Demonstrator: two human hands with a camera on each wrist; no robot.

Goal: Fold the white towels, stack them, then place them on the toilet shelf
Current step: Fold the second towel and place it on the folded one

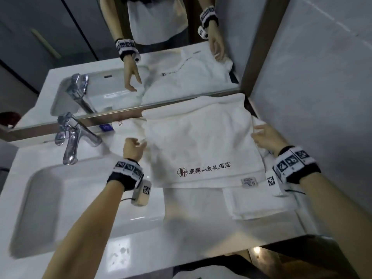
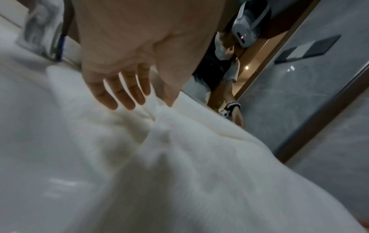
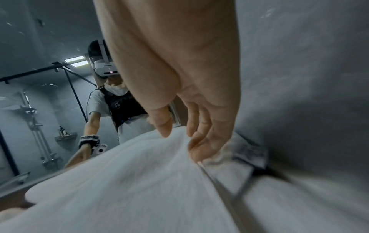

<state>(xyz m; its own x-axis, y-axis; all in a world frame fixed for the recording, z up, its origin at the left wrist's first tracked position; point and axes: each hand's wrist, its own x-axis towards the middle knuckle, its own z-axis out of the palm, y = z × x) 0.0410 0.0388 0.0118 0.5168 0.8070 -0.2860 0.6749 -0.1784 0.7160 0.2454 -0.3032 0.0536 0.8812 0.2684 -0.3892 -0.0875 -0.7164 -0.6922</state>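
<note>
Pinching opposite edges, left hand (image 1: 133, 148) and right hand (image 1: 265, 137) hold the white towel (image 1: 201, 146) between their fingers. Its lower half rests on the surface (image 1: 141, 234). A folded towel (image 1: 259, 204) lies just below the right fingers.

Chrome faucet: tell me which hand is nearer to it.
Left. The left hand grips the white towel just right of the chrome faucet; the right hand holds the towel's far side, by the wall.

Dark red embroidered Chinese characters run along the near hem of the white towel (image 1: 201, 146), beside a round emblem; they end in 度假酒店. A small sewn label sits at the hem's right, too small to read.
</note>
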